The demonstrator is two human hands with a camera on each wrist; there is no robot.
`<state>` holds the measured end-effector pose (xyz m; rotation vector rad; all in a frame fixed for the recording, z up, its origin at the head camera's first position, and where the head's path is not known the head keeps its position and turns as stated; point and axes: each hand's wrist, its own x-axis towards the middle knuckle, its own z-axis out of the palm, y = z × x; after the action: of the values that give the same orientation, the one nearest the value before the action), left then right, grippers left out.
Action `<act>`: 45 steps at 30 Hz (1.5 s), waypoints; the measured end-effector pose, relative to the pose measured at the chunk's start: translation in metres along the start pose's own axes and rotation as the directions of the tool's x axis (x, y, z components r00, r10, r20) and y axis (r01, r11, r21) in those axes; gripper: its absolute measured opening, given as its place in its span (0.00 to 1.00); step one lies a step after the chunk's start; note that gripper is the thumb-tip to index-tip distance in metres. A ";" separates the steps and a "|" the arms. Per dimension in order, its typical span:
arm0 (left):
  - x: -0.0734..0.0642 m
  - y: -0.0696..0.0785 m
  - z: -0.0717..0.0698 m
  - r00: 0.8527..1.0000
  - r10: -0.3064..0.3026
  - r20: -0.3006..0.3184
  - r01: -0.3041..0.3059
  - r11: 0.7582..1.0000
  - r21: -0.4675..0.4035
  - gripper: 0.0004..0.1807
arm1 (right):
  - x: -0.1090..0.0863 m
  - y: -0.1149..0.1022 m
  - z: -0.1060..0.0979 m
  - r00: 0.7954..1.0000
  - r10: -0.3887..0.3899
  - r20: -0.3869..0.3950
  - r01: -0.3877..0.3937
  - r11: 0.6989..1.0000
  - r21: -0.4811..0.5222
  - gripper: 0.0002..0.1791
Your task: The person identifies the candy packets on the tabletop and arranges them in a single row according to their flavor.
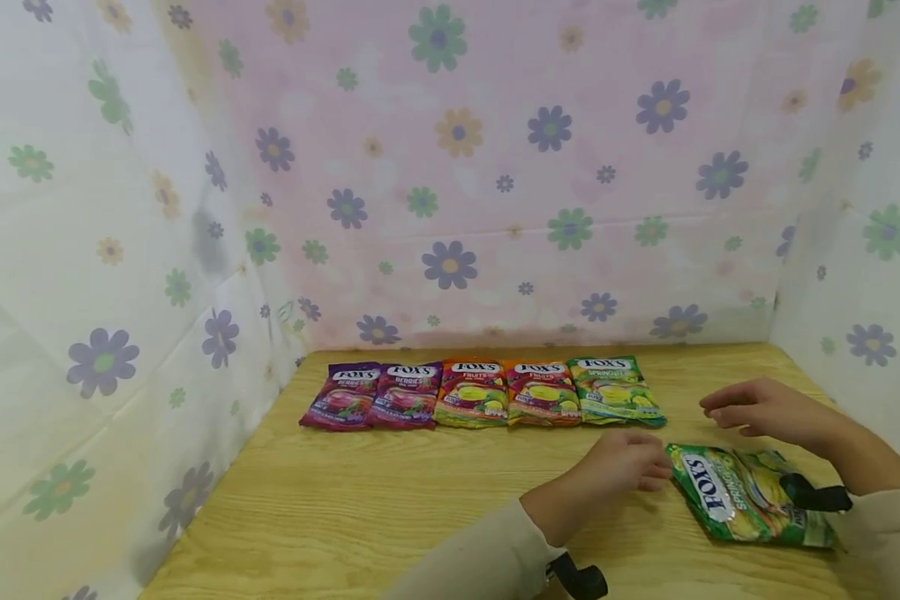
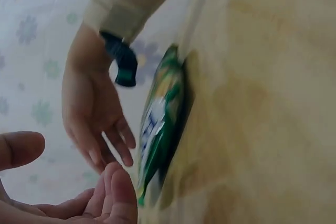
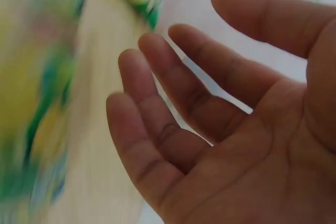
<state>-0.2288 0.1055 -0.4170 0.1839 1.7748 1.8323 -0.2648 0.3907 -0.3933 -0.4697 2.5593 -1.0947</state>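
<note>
A green Fox's candy bag (image 1: pixel 750 496) lies at a slant on the table at the right, its lettering turned sideways. My left hand (image 1: pixel 607 479) hovers at its left end with relaxed fingers, fingertips right by the bag's edge. Beyond the bag, my right hand (image 1: pixel 776 417) is held above the table with fingers loosely spread and nothing in them. In the right wrist view the palm of that hand (image 3: pixel 226 124) faces the camera, with the blurred bag (image 3: pixel 31 93) beside it. The left wrist view shows the bag (image 2: pixel 163 124) lying between the hands and the tabletop.
Along the back of the wooden table (image 1: pixel 360 508) runs a row of candy bags: two purple Berries bags (image 1: pixel 405 398), two red Fruits bags (image 1: pixel 471 396) and a green Fox's bag (image 1: pixel 617 392). Flowered cloth walls (image 1: pixel 495 192) enclose the back and sides.
</note>
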 end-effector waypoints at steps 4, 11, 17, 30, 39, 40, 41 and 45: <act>-0.011 -0.005 0.014 0.974 -0.137 0.179 0.169 0.970 -0.177 0.15 | -0.009 0.017 -0.005 1.000 0.002 0.028 0.000 0.996 -0.090 0.26; -0.024 -0.010 0.039 0.790 -0.385 0.478 0.563 0.763 -0.317 0.25 | -0.018 0.032 -0.011 0.995 -0.039 0.097 0.047 0.996 -0.076 0.22; -0.022 -0.017 0.049 0.821 -0.405 0.402 0.555 0.729 -0.401 0.23 | -0.019 0.033 -0.007 0.993 -0.058 0.101 0.068 0.994 -0.089 0.20; -0.015 -0.022 0.043 0.933 -0.320 0.165 0.359 0.814 -0.457 0.17 | -0.022 0.034 -0.006 0.995 -0.034 0.093 0.047 0.989 -0.143 0.21; -0.007 -0.019 0.028 0.960 -0.263 0.100 0.279 0.851 -0.445 0.16 | -0.029 0.032 -0.004 0.990 -0.020 0.137 0.023 1.000 -0.017 0.23; -0.006 -0.019 0.024 0.962 -0.254 0.095 0.270 0.855 -0.443 0.15 | -0.030 0.032 -0.003 0.989 -0.017 0.144 0.015 1.000 0.011 0.23; -0.005 -0.019 0.021 0.965 -0.245 0.094 0.261 0.859 -0.440 0.16 | -0.030 0.033 -0.002 0.988 -0.010 0.151 0.004 0.999 0.042 0.24; 0.000 -0.018 0.007 0.973 -0.215 0.086 0.231 0.875 -0.426 0.21 | -0.034 0.033 0.000 0.982 0.054 0.182 -0.074 0.991 0.107 0.26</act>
<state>-0.2206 0.1106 -0.4332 -0.1568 1.2579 1.9798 -0.2405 0.4266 -0.4126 -0.4326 2.3268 -1.1149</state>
